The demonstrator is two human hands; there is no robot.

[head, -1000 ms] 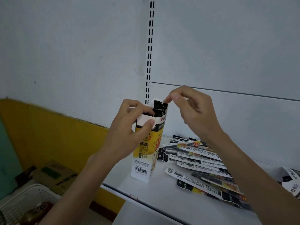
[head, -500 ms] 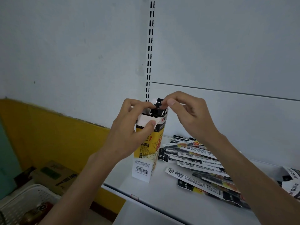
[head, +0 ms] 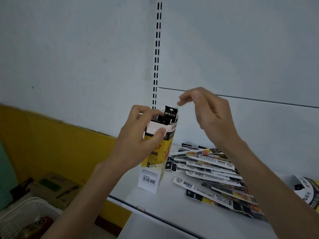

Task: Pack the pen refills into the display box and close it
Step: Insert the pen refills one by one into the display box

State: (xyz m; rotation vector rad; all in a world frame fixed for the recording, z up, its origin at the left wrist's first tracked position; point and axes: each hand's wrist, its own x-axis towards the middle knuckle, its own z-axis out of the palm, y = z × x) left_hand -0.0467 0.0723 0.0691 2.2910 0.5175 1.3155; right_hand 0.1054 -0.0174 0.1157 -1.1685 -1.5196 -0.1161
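Yellow display box (head: 151, 163) stood upright near the shelf (head: 172, 213) front edge, top open. Left grip (head: 138, 140) held the box's upper part, thumb pressing the white front flap, fingers curled over the back rim. Black refill packs (head: 170, 112) stuck out of the opening, one taller than the rest. Right grip (head: 212, 118) hovered just above and right of them, fingers loosely bent, holding nothing, apart from the box. Loose pile of packs (head: 212, 171) lay fanned on the shelf right of the box. Second printed box (head: 309, 192) sat at the shelf's right edge, partly cut off. Slotted upright (head: 158, 49) ran up the wall behind. White basket (head: 29, 213) and cardboard carton (head: 57, 187) sat below the shelf's left end.
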